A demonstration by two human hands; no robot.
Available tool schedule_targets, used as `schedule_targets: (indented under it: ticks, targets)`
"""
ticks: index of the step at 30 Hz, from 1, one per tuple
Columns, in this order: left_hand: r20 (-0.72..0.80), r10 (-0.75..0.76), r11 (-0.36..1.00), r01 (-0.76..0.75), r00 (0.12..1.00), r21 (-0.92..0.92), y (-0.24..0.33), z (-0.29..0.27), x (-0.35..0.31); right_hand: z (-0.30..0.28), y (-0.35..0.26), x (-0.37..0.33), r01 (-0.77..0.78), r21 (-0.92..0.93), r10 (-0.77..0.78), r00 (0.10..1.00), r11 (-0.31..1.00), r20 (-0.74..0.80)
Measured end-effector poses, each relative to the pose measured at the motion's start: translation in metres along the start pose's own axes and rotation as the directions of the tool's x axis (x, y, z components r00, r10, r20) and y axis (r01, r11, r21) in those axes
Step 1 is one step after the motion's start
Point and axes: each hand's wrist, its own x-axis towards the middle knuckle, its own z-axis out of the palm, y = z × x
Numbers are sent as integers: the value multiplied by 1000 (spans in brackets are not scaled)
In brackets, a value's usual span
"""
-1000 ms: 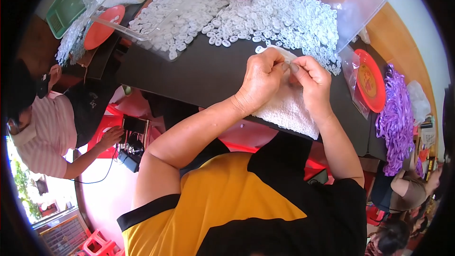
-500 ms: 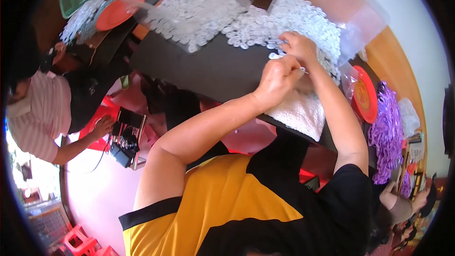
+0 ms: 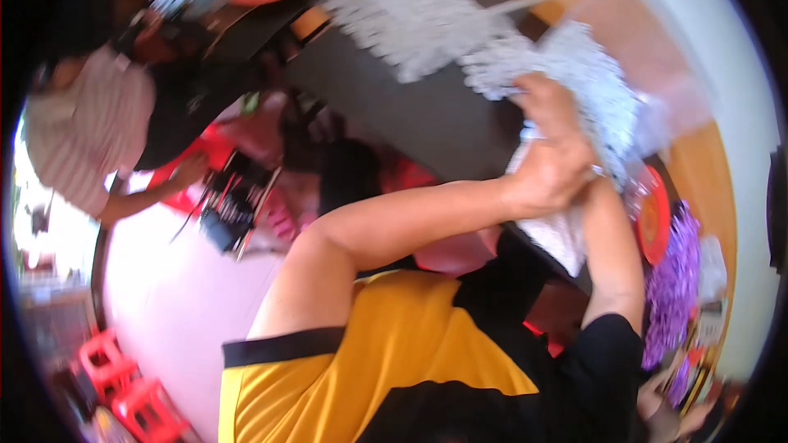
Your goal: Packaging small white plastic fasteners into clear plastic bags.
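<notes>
My left hand [image 3: 552, 176] is curled closed in front of my right forearm, over the near right part of the dark table. A small pale thing shows at its fingertips, too blurred to name. Farther out, my right hand [image 3: 552, 107] reaches to the near edge of a heap of small white round pieces [image 3: 603, 74]. Its fingers are bent and smeared by motion, so what they hold cannot be seen. Beneath my hands lies a white, rough-textured cloth-like piece [image 3: 562, 242], partly covered by my left wrist.
More white pieces [image 3: 410, 20] spread over the dark table [image 3: 386, 107]. A clear plastic bin [image 3: 657, 57] stands behind the heap. At right are an orange-red plate [image 3: 653, 217] and purple strips [image 3: 673, 287]. Another person [image 3: 90, 131] sits at left; red stools [image 3: 148, 410] stand below.
The whole view has shifted, moving the table up and to the right. My left hand has drawn nearer me, across my right forearm; my right hand stays by the heap.
</notes>
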Motion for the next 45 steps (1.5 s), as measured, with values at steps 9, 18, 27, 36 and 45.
schedule_targets:
  ticks: [9, 18, 27, 36, 45]
  targets:
    - [-133, 35, 999, -38, 990, -27, -6, 14, -1, -1, 5, 0, 145, -41, -147, 987, 989, -57]
    - [-20, 7, 998, -6, 1000, 60, -15, 21, -8, -11, 36, -13, 31, 84, -28, 999, 996, -42]
    - [33, -692, 609, 608, 721, -509, -8, -3, 14, -89, 28, -95, -318, 839, 458, 884, 441, 95]
    - [115, -821, 461, 769, 559, -444, -2, -4, 20, -86, 15, -130, -239, 875, 453, 891, 420, 26]
    - [117, -846, 448, 813, 520, -372, 1, -5, 23, -92, 15, -142, -169, 918, 417, 909, 359, 4]
